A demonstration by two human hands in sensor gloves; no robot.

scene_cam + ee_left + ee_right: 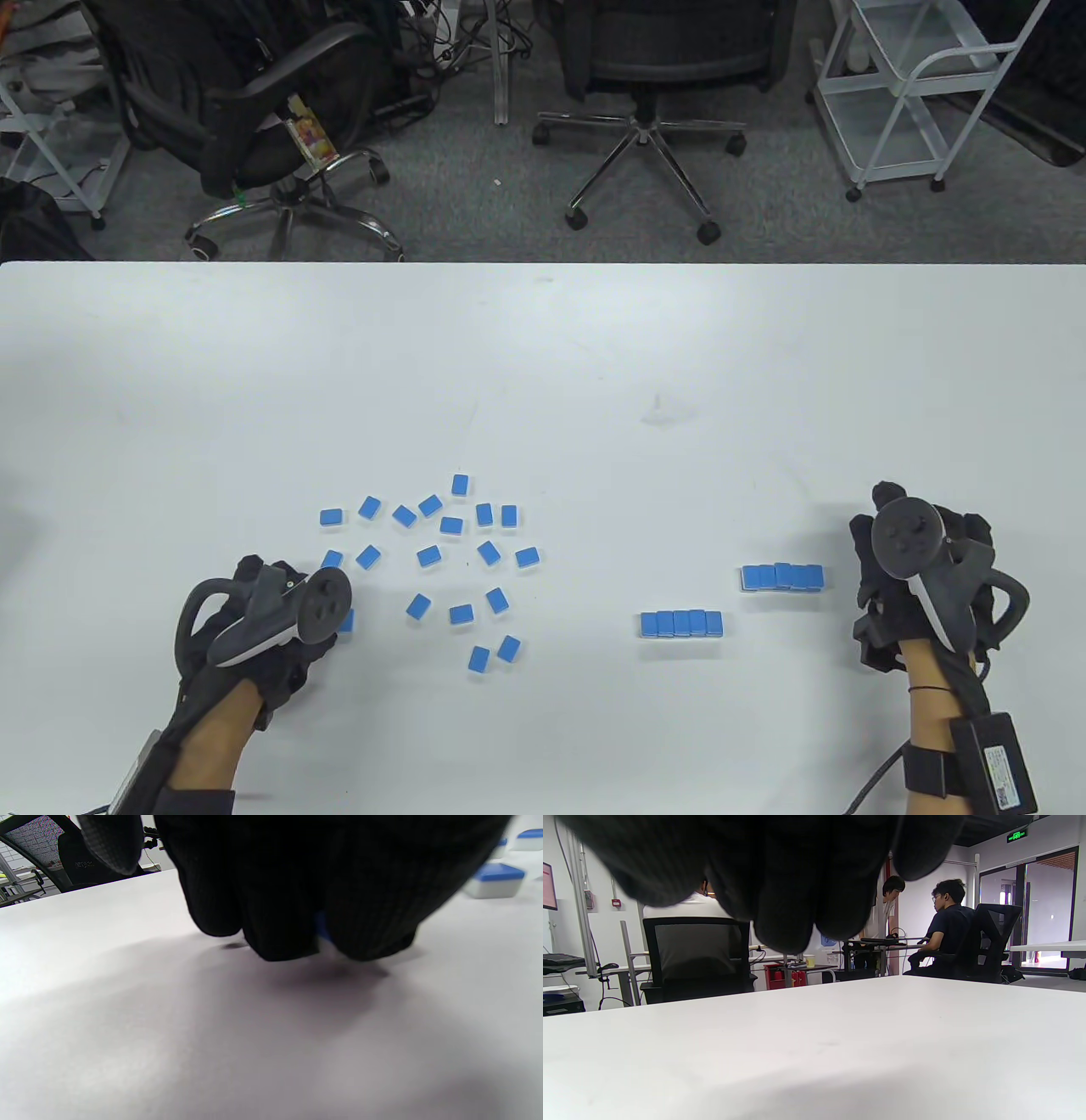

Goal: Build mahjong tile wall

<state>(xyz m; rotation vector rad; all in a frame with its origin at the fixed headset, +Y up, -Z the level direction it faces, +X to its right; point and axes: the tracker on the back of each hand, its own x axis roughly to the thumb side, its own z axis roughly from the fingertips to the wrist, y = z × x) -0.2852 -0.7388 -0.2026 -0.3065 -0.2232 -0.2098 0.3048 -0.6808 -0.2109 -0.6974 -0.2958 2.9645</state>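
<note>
On the near left of the table (543, 356), the left hand (263, 624) pinches one tile (321, 928) beside the scattered tiles (441, 552); the right hand (920, 577), fingers curled and empty, sits just right of two short rows (780, 577); a careless placement could knock them crooked

Bright, even overhead light floods the white table (543, 356), leaving soft shadows. Both wrist views are blurred up close, with dark unfocused gloved fingers (280, 899) filling the top.
</note>
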